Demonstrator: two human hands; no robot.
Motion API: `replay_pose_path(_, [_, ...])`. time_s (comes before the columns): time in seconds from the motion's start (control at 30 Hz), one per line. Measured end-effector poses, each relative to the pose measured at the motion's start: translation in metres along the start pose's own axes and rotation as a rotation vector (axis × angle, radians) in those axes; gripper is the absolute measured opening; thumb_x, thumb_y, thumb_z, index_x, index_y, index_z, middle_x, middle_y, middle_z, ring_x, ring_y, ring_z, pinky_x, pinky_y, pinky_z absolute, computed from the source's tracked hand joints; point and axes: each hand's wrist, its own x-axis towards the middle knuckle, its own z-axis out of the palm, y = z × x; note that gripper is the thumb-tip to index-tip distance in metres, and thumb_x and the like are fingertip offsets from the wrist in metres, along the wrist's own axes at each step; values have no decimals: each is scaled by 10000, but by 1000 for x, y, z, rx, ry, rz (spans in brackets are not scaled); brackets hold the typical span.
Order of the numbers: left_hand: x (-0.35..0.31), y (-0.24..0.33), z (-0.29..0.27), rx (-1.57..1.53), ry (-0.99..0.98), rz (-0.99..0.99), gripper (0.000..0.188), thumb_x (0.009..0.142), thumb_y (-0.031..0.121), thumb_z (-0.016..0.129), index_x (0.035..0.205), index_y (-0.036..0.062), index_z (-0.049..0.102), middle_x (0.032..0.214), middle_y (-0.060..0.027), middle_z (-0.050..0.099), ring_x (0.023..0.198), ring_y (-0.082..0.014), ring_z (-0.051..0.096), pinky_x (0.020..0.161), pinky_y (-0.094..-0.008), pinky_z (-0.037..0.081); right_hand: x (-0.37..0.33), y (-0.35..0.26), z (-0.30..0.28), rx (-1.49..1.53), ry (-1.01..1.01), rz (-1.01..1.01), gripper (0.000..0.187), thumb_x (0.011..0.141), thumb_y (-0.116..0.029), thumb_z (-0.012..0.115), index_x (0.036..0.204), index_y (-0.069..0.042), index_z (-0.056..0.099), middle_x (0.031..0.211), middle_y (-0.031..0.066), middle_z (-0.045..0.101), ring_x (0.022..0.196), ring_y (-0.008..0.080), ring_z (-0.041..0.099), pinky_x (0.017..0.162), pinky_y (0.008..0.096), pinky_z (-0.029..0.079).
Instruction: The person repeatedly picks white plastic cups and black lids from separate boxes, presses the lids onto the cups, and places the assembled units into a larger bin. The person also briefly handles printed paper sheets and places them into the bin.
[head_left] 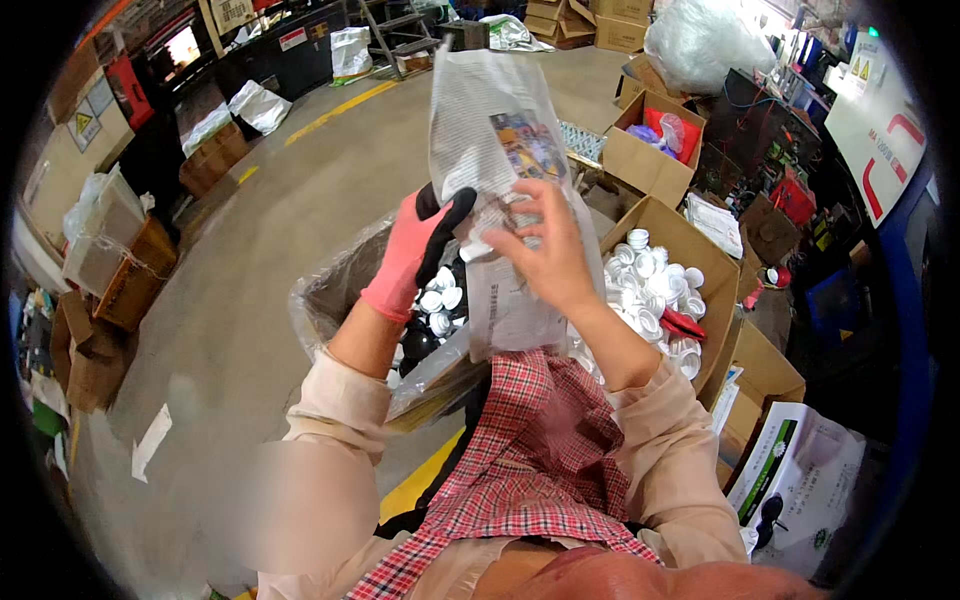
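Note:
My left hand [415, 250], in a pink glove with black fingers, is closed on a thin printed paper sheet [490, 90], like newspaper. The sheet stands up in front of me and hangs to my apron. My right hand [548, 240] is bare, its fingers curved and apart against the sheet's face. A small white piece [474, 247] shows between the two hands, too blurred to name. Below my left hand, a plastic-lined box [345, 270] holds white and black round parts [440, 305]. White plastic caps [650, 285] fill a cardboard box [725, 290] by my right forearm.
Red-handled pliers [683, 325] lie on the white caps. Beyond stands an open carton [655, 175] with red and purple items. Another carton [765, 370] and a white printed box [800, 480] sit at lower right. A paper scrap [152, 443] lies on the floor at left.

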Motion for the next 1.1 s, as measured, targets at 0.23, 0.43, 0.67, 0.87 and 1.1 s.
replay_pose_path(0.23, [-28, 33, -94, -236, -13, -78, 474, 787, 39, 610, 1242, -52, 517, 1119, -136, 638, 973, -262, 635, 892, -363, 497, 20, 128, -40, 438, -135, 507, 950, 777, -725, 549, 1434, -78, 321, 1397, 140, 439, 1242, 254, 438, 945, 347, 389])
replay_pose_path(0.43, [-28, 28, -163, -413, 46, 114, 499, 778, 65, 558, 1261, -55, 511, 1208, -150, 600, 1069, -283, 598, 968, -396, 443, 13, 187, 22, 1022, -388, 733, 934, 804, -737, 464, 1337, 29, 416, 1354, 139, 488, 1297, 260, 396, 1053, 383, 321])
replay_pose_path(0.67, [-49, 38, -222, 16, 399, 16, 353, 817, 103, 646, 1140, -31, 598, 1083, -84, 647, 973, -233, 610, 874, -317, 463, -5, 120, 3, 1130, -229, 543, 209, 906, -147, 623, 1049, 6, 625, 954, 47, 678, 816, 164, 652, 774, 303, 522])
replay_pose_path(0.87, [-43, 15, -145, 915, 529, 156, 322, 826, 183, 703, 1050, -30, 613, 948, -144, 656, 927, -242, 612, 842, -359, 472, 22, 67, 12, 707, -165, 312, 119, 817, -88, 723, 798, -44, 615, 749, -3, 611, 660, 69, 536, 585, 226, 433])
replay_pose_path(1.1, [-60, -14, -61, 136, 101, -446, 449, 889, 483, 611, 828, 39, 576, 719, -43, 573, 559, -126, 549, 497, -278, 458, -6, 19, 56, 442, -486, 457, 173, 791, -111, 758, 850, -64, 602, 760, -43, 569, 646, 28, 476, 477, 203, 357])
